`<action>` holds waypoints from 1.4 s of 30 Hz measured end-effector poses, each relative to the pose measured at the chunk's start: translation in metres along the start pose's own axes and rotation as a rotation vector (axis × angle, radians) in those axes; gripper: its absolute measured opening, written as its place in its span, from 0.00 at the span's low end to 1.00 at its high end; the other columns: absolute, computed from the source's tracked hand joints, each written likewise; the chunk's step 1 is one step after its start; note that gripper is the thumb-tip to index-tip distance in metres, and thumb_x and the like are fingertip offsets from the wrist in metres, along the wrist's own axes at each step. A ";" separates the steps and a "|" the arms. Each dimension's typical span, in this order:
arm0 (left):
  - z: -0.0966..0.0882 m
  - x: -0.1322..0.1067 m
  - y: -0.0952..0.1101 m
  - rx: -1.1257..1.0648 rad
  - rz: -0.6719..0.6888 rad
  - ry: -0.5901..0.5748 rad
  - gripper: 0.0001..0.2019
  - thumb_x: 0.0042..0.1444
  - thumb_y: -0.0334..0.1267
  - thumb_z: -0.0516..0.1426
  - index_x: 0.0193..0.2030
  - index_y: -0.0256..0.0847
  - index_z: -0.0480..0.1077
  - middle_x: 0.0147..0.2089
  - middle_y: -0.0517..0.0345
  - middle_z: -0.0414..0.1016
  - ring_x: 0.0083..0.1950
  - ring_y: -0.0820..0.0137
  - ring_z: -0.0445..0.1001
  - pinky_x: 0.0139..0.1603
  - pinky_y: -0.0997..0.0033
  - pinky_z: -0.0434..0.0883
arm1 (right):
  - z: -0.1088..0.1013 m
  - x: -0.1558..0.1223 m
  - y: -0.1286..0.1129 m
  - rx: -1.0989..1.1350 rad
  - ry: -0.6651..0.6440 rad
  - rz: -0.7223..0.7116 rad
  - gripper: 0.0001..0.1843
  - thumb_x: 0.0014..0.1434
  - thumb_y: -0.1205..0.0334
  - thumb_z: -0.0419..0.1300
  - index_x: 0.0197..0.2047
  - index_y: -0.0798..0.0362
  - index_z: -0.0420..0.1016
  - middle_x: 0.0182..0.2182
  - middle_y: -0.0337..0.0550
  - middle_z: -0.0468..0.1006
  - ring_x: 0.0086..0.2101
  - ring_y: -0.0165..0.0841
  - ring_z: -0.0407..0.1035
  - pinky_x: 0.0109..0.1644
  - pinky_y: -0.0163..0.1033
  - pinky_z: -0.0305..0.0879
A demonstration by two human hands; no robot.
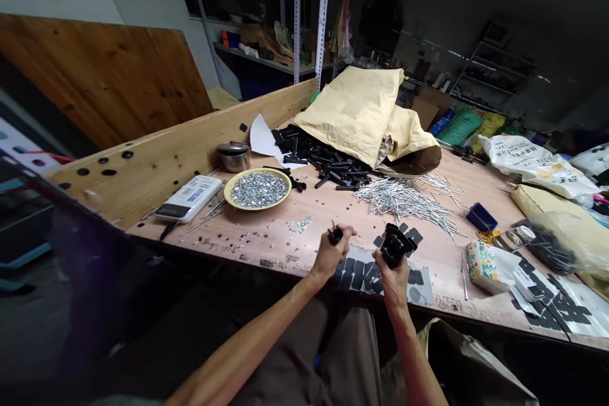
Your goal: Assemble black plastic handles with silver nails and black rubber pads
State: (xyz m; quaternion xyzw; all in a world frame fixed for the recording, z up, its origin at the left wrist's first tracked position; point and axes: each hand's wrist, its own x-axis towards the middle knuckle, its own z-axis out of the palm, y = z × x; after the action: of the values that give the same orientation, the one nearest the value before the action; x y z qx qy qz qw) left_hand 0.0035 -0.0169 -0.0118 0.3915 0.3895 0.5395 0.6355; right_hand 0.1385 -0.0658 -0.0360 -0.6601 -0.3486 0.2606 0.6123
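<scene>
My left hand (329, 255) is closed around a small black plastic piece (335, 235), with what looks like a bit of metal at its upper end. To its right, my right hand (394, 276) grips a larger black plastic part (396, 245), wide at the top; its exact kind does not show. Both hands are just above the table's front edge, apart from each other. Beneath them lies a grey sheet (425, 292) with dark flat pads (354, 274) in rows. Beyond the hands are a heap of thin metal rods (404, 200) and a pile of black plastic pieces (328, 162).
A yellow bowl (228, 198) of small metal parts, a lidded metal pot (234, 157) and a white device (190, 198) stand left. Large paper sacks (354, 114) lie behind. A dark blue box (481, 217) and a patterned tissue pack (483, 266) are right. A wooden board (190, 130) edges the table.
</scene>
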 end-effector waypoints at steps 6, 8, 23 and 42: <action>-0.001 -0.005 0.001 -0.020 -0.048 -0.129 0.18 0.38 0.48 0.64 0.31 0.35 0.72 0.12 0.74 0.52 0.12 0.84 0.48 0.13 0.81 0.48 | -0.003 0.000 0.001 -0.017 -0.015 -0.017 0.21 0.37 0.48 0.67 0.29 0.55 0.71 0.23 0.39 0.76 0.26 0.34 0.68 0.32 0.39 0.64; -0.002 -0.008 0.002 -0.055 -0.082 -0.223 0.20 0.37 0.46 0.66 0.36 0.35 0.74 0.15 0.70 0.59 0.15 0.82 0.57 0.16 0.80 0.56 | -0.003 -0.001 -0.003 -0.011 -0.036 -0.013 0.21 0.37 0.48 0.67 0.29 0.55 0.71 0.24 0.39 0.76 0.27 0.35 0.69 0.32 0.39 0.65; -0.007 0.051 -0.013 -0.225 -0.423 0.162 0.17 0.45 0.47 0.64 0.31 0.36 0.66 0.22 0.60 0.69 0.20 0.73 0.71 0.19 0.75 0.67 | 0.064 0.053 -0.025 -0.286 -0.418 0.156 0.07 0.43 0.62 0.60 0.28 0.54 0.69 0.17 0.35 0.71 0.23 0.35 0.72 0.23 0.36 0.66; -0.021 0.059 -0.002 -0.338 -0.417 0.253 0.13 0.50 0.45 0.61 0.30 0.35 0.68 0.16 0.62 0.69 0.17 0.72 0.71 0.24 0.70 0.73 | 0.123 0.101 -0.007 -0.934 -0.401 -0.174 0.16 0.57 0.55 0.56 0.46 0.56 0.70 0.43 0.55 0.75 0.46 0.45 0.68 0.46 0.42 0.60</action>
State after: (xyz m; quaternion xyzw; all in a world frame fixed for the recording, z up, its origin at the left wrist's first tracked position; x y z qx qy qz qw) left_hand -0.0079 0.0434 -0.0261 0.1214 0.4422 0.4990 0.7353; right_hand 0.1055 0.0901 -0.0343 -0.7687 -0.5919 0.1466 0.1929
